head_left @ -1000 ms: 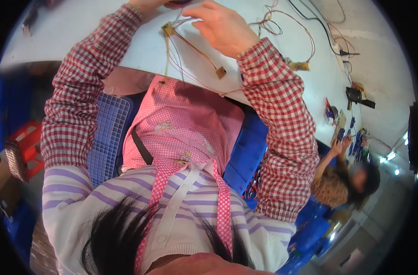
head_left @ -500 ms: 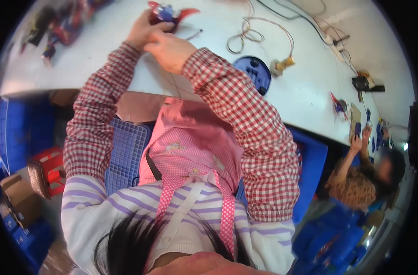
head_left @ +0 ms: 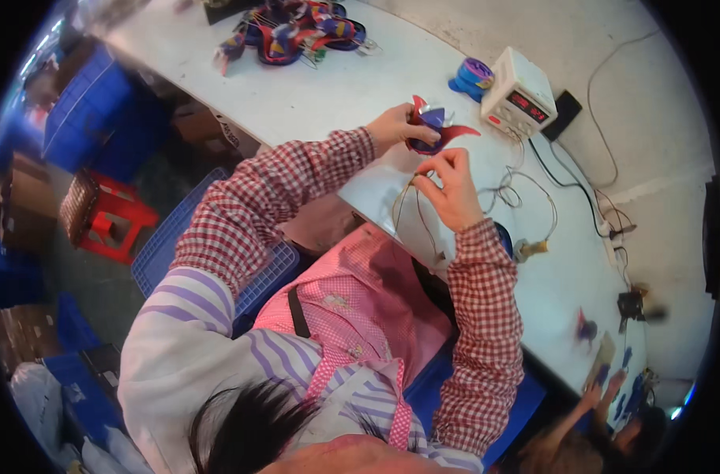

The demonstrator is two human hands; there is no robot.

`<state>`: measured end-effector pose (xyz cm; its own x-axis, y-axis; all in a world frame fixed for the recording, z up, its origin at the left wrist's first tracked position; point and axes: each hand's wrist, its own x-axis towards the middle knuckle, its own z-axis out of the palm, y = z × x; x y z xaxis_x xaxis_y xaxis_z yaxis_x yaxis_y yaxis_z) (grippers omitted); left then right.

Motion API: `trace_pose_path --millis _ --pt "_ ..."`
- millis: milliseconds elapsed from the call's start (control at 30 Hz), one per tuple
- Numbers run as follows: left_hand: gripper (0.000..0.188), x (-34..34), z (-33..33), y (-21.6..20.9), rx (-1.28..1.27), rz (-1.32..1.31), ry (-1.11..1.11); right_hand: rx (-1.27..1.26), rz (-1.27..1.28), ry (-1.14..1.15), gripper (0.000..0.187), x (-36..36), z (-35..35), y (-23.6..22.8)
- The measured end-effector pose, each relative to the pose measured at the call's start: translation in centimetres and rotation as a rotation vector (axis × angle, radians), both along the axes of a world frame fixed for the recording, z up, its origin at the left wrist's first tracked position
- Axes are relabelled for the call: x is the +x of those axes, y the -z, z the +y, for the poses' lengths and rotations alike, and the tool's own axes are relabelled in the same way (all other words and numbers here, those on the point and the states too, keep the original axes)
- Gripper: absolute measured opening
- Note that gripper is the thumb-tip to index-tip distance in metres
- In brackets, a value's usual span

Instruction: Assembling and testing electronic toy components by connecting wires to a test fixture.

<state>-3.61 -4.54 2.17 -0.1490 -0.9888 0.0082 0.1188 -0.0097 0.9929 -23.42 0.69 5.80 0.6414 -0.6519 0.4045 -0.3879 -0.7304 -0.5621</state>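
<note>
My left hand is closed on a small toy part with a blue-purple middle and curved red wings, above the white table. My right hand is just nearer to me, with thumb and fingertips pinched on thin wires. Those wires hang in a loop over the table's front edge. What exactly lies between the right fingertips is too small to make out fully. Partly covered by my right sleeve is a dark blue round base.
A white power supply box with a lit display stands at the back, beside a blue-purple round item. Several red and blue toy parts lie far left. A brass-coloured connector ends a loose cable. Another person's hands work at lower right.
The view has swung left, bringing the power supply into sight. My right hand has come away from my left and now pinches wires. The left keeps hold of the winged toy part.
</note>
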Motion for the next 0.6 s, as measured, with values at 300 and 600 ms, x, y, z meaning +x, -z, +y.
trace_pose_path --millis 300,600 --pt "0.054 -7.3 3.8 -1.1 0.006 0.234 0.262 0.070 -0.185 0.380 0.018 -9.7 5.1 -1.0" --pt "0.078 -13.6 6.2 1.1 -0.157 -0.139 0.517 -0.133 0.033 0.854 0.024 -16.3 5.8 5.4"
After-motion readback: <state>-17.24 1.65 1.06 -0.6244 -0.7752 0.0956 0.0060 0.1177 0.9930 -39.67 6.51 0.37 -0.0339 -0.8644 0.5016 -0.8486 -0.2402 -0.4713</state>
